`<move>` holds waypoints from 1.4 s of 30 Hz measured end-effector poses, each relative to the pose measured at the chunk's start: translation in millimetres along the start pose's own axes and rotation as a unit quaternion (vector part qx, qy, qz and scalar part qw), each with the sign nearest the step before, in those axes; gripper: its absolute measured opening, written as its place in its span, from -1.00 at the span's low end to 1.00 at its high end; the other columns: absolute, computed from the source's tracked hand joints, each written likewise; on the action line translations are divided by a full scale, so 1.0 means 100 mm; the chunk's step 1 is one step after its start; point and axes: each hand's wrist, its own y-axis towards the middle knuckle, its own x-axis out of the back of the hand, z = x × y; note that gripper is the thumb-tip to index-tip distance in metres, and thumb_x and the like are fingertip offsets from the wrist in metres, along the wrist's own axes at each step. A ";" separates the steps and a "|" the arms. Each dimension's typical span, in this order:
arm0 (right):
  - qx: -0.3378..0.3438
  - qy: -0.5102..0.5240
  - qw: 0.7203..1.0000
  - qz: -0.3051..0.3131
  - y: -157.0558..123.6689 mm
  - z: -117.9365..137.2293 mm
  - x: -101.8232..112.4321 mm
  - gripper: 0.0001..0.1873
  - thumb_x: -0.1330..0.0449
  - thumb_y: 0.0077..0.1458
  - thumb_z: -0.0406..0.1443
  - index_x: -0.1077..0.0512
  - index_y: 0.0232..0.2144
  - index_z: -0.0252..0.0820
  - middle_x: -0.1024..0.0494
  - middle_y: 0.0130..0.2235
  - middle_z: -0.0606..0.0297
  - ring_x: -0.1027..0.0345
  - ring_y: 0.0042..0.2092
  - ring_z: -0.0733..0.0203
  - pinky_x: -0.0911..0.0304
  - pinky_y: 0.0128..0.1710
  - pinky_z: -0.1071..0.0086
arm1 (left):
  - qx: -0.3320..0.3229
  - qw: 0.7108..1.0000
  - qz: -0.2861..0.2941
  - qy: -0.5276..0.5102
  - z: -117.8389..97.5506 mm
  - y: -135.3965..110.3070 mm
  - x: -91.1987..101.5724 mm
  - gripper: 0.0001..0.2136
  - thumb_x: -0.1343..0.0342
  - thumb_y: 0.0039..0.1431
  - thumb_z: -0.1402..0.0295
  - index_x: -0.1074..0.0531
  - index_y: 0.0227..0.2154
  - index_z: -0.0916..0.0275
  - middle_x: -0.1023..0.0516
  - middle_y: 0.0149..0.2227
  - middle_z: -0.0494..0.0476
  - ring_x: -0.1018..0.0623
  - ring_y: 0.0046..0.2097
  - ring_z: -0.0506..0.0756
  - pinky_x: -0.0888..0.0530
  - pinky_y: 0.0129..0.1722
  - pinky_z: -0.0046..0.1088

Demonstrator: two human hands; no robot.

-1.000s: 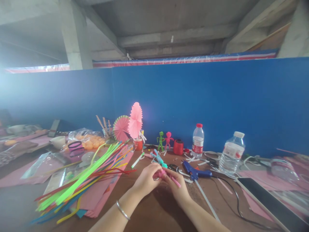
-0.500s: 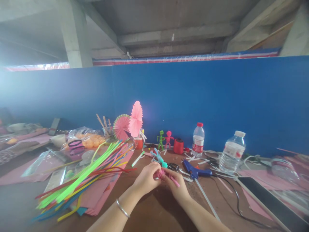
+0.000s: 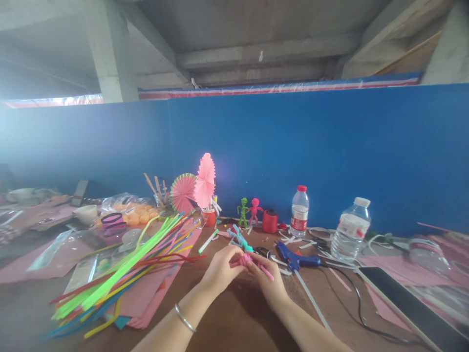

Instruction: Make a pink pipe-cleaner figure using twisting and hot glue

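Observation:
A pink pipe cleaner (image 3: 266, 272), partly coiled or bunched, is pinched between my two hands over the brown table. My left hand (image 3: 224, 265) grips its bunched part with thumb and fingertips. From the fingers of my right hand (image 3: 270, 283) a straight pink end sticks out to the lower right. Just beyond my fingertips lies a light-blue and teal pipe-cleaner figure (image 3: 241, 239). Behind it a green figure (image 3: 243, 212) and a pink figure (image 3: 255, 211) stand upright side by side. My fingers hide much of the held piece.
Many coloured pipe cleaners (image 3: 124, 274) lie on pink paper at left. A blue glue gun (image 3: 297, 258) with a black cord rests at right, near two water bottles (image 3: 300, 215) and a dark-screened tablet (image 3: 406, 303). Pink paper fans (image 3: 205, 182) stand at the back before a blue partition.
The fingers of both hands have shifted slightly around the pink pipe cleaner, and more of its bunched part shows between them. The whole view has moved a little.

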 end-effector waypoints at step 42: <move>0.032 -0.011 0.999 -0.008 0.00 0.08 0.03 -0.70 -0.29 -0.09 -0.21 -0.50 -0.27 -0.25 -0.57 -0.33 0.17 -0.42 -0.27 0.04 -0.30 -0.22 0.25 | 0.066 0.997 0.000 -0.047 0.00 0.02 0.04 -0.82 -0.21 -0.07 0.36 -0.53 -0.33 0.23 -0.61 -0.31 0.13 -0.55 -0.26 0.16 -0.44 -0.24 -0.42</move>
